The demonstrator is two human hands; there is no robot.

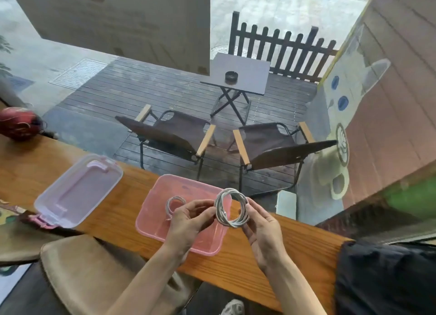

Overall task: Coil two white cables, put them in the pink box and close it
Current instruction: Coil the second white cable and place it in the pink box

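The open pink box [153, 225] rests on the wooden counter in front of me. A small coiled white cable [173, 202] lies inside it near the far left corner. I hold a second, larger coiled white cable [232, 208] upright above the box's right side. My right hand [264, 232] grips the coil's right and lower edge. My left hand [188, 222] pinches the coil's left side with fingertips. The clear lid [77, 192] with pink latches lies upside down on the counter to the left.
The wooden counter [283, 255] runs along a window; behind the glass are two folding chairs and a small table. A red helmet [20, 123] sits at the counter's far left. A black bag [387, 279] lies at the right end. A tan stool [77, 277] stands below.
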